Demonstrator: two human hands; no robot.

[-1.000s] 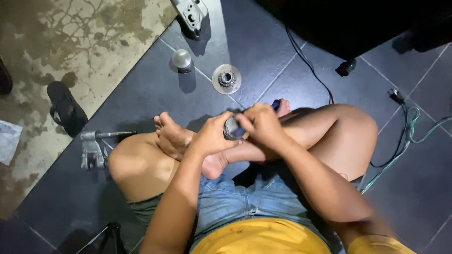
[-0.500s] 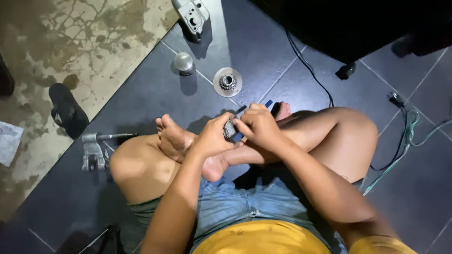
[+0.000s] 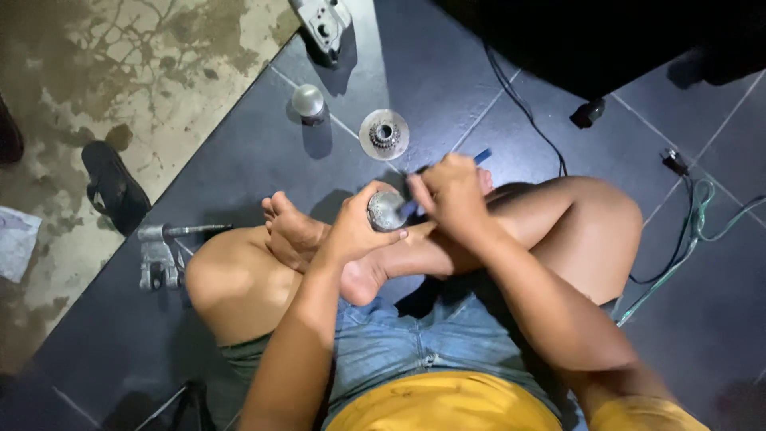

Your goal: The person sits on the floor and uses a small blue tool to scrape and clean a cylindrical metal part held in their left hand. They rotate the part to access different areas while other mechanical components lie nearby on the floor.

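Gripping a round grey metal part [image 3: 387, 210] with fingers curled around it, the left hand [image 3: 357, 231] holds it above the crossed bare feet. Just right of it, the right hand [image 3: 449, 191] is closed around a thin blue-handled tool [image 3: 481, 156] whose tip meets the part's face. Ahead of both hands on the dark tiled floor [image 3: 239, 152] lie a flat silver disc with a toothed hub [image 3: 384, 134] and a small shiny metal dome [image 3: 308, 101]; far to the left a grey metal bracket [image 3: 158, 257] rests
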